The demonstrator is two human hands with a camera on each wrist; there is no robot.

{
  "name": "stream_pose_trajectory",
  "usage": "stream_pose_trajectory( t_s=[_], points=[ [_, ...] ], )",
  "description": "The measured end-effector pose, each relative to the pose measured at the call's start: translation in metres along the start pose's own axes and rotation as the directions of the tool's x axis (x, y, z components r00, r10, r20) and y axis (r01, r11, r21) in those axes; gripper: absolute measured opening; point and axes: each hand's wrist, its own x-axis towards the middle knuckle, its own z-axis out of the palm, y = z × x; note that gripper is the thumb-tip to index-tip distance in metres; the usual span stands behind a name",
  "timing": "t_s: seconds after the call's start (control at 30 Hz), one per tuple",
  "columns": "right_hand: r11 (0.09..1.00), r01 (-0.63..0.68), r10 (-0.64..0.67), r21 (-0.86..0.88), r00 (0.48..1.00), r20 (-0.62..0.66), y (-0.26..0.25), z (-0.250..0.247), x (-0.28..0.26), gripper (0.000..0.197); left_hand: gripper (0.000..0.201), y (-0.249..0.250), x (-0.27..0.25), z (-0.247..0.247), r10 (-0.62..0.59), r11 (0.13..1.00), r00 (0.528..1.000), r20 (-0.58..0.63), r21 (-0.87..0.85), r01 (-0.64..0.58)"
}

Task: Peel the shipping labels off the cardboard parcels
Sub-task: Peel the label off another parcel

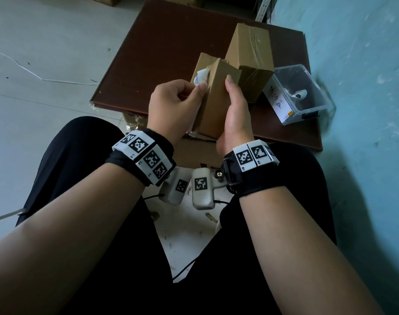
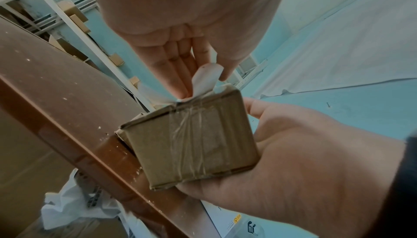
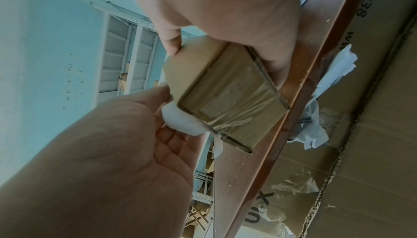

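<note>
A small brown cardboard parcel, sealed with clear tape, stands tilted at the front edge of the dark brown table. My right hand grips its right side, thumb on the near face and palm under its taped end. My left hand pinches a white shipping label between thumb and fingers. The label is partly lifted and crumpled at the parcel's left upper edge, its lower part still stuck. From the right wrist the label bulges beside the parcel.
A taller taped parcel stands on the table just behind. A clear plastic box with a small white item sits at the right. A large flattened carton and crumpled white plastic lie under the table. A teal wall is close on the right.
</note>
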Motion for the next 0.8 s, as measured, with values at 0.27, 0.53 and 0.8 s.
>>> stream_pose_trajectory(
  t_s=[0.27,0.53,0.8],
  points=[
    [1.000,-0.008,0.008,0.013,1.000,0.007,0.006,-0.002,0.006,0.057,0.025,0.000,-0.001,-0.001,0.016,1.000,1.000,0.000,0.003,-0.016],
    [1.000,0.003,-0.006,0.029,0.996,0.091,0.009,-0.005,0.012,0.068,0.038,-0.004,0.004,-0.001,-0.108,0.993,0.994,-0.005,-0.050,0.108],
    [1.000,-0.002,-0.001,0.026,0.994,0.106,0.005,-0.001,0.007,0.086,0.029,-0.001,0.002,-0.001,-0.124,0.981,0.992,0.009,-0.146,0.124]
  ],
)
